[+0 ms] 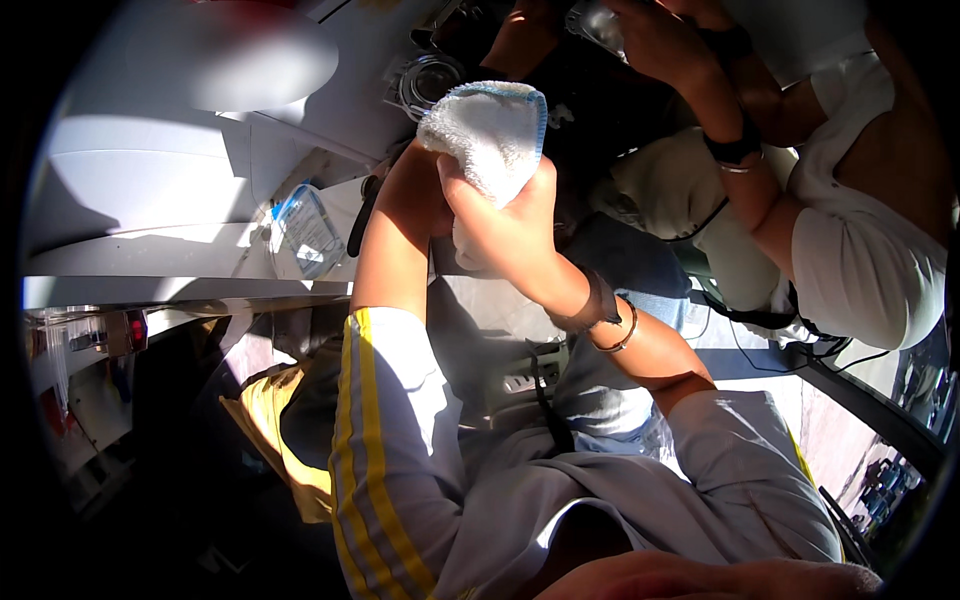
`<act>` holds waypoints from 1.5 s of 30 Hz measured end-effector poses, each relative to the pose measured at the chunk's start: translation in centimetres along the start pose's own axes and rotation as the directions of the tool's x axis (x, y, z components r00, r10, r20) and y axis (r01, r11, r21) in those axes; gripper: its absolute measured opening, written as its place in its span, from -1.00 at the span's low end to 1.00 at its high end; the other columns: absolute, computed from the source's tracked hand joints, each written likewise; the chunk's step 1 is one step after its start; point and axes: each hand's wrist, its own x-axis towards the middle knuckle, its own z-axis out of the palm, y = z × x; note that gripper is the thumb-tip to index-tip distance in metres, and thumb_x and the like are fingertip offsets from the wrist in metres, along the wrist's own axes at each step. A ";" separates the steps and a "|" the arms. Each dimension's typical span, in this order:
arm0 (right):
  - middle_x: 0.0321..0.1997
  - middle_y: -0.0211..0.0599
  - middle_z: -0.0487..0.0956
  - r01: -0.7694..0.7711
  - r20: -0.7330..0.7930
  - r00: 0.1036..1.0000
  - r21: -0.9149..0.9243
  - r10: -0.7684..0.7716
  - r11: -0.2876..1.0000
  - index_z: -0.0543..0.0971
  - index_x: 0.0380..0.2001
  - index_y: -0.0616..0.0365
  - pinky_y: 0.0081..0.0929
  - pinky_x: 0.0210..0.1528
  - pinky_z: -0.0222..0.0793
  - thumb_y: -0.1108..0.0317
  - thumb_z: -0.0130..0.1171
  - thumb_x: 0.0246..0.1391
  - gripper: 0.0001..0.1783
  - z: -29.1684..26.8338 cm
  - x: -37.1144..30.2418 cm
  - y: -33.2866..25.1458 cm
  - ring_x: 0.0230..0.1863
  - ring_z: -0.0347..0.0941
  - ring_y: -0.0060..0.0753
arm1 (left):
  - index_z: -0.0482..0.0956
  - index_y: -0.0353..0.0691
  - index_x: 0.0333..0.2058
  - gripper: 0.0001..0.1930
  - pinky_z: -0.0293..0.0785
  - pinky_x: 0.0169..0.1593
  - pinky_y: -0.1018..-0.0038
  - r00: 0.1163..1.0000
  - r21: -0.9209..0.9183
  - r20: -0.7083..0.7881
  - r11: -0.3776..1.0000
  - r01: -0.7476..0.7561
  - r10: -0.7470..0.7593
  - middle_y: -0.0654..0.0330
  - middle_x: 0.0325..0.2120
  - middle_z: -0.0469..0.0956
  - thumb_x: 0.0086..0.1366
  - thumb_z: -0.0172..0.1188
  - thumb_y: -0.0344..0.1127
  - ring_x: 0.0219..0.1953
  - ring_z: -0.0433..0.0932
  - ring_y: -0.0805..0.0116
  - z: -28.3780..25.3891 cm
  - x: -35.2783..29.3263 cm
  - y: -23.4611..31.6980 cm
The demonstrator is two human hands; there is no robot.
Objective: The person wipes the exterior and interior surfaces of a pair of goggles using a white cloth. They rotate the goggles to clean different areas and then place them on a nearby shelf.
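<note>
A white terry cloth (492,140) with a blue stitched edge is bunched up in my right hand (515,215), whose thumb presses along it. More white cloth shows below that hand, between my forearms. My left hand (428,168) comes up beside the cloth from the left. Its fingers are hidden behind the cloth and the right hand, so I cannot tell what they hold. Just beyond the cloth stands a round, clear, shiny container (428,80).
At the right sits another person in a white sleeve (865,265), hands around a shiny object (600,28) at the far edge. A clear plastic pack (307,235) with a blue edge lies on the white surface (150,190) at left. Yellow fabric (275,430) hangs below it.
</note>
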 end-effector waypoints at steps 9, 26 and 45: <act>-0.50 -0.38 0.56 0.009 -0.070 0.997 0.008 -0.008 1.000 0.56 -0.35 0.25 -0.60 -0.34 0.37 0.49 0.11 -0.15 -0.79 0.5 -0.1 -0.7 -0.46 0.43 -0.63 | 0.59 -0.11 -0.37 -0.80 0.28 -0.12 0.27 0.974 -0.100 0.032 0.969 0.224 -0.222 0.17 -0.34 0.49 0.04 0.08 -0.22 -0.11 0.37 0.22 -4.3 -1.2 -3.1; -0.26 -0.41 0.54 -0.269 0.218 0.942 0.032 0.256 0.963 0.51 -0.15 0.21 -0.61 -0.14 0.28 -0.01 0.14 0.06 -0.51 -0.4 0.9 1.0 -0.23 0.40 -0.59 | 0.55 -0.28 -0.38 -0.83 0.21 -0.22 0.68 0.466 -0.813 0.582 -0.485 0.321 -0.667 0.36 -0.44 0.51 0.23 0.12 -0.29 -0.37 0.39 0.63 -33.2 -15.9 -5.4; -0.42 -0.39 0.56 -0.841 0.862 0.393 0.196 0.320 0.505 0.52 -0.31 0.17 -0.65 -0.41 0.47 0.28 0.09 0.14 -0.82 4.4 -1.7 5.0 -0.43 0.52 -0.60 | 0.43 -0.35 -0.56 -0.79 0.31 -0.51 0.54 0.690 -0.770 -0.041 0.462 0.439 -0.723 0.18 -0.70 0.40 0.18 0.14 -0.36 -0.66 0.40 0.37 -34.2 -25.1 -0.3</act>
